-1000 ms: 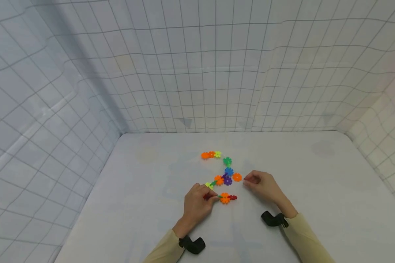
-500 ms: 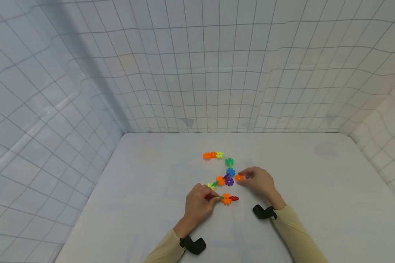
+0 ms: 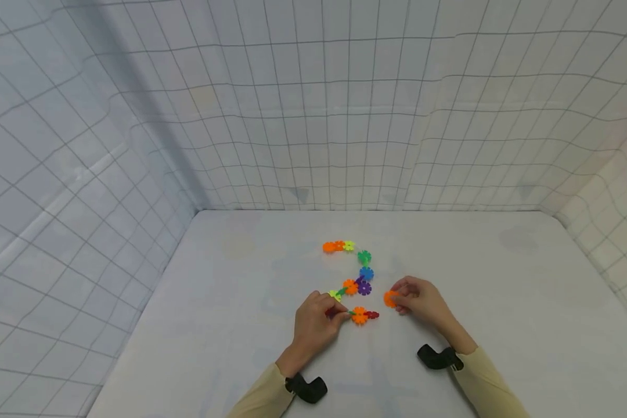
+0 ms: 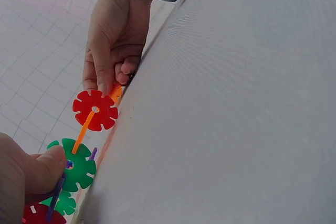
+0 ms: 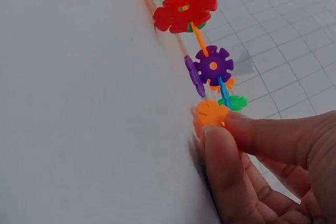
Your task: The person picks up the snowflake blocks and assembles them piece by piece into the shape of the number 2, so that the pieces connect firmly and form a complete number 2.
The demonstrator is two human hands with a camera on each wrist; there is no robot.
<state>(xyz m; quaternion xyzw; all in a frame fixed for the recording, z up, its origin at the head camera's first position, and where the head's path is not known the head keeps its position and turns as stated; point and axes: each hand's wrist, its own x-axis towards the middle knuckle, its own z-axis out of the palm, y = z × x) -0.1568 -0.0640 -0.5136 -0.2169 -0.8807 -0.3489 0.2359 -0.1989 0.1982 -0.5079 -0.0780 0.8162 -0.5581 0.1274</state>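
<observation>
My left hand (image 3: 316, 328) pinches a green flower-shaped plastic disc (image 4: 84, 174) between thumb and finger. Slotted into that green disc is an orange disc (image 3: 359, 315), seen edge-on in the left wrist view, with a red disc (image 3: 373, 314) at the chain's right end. To the right, a loose orange disc (image 3: 391, 299) is pinched between the thumb and fingers of my right hand (image 3: 420, 299). This loose disc stands apart from the red one in the head view. Part of the chain under my left hand is hidden.
Beyond the hands a curved chain of discs lies on the white table (image 3: 240, 325), including a purple disc (image 3: 364, 288), a blue disc (image 3: 366, 273), a green disc (image 3: 364, 256) and an orange disc (image 3: 329, 247). A grid-patterned sheet (image 3: 345, 116) hangs behind the table.
My right hand has reached the loose orange disc beside the purple one, taken hold of it and drawn it nearer to me. The left hand keeps its place.
</observation>
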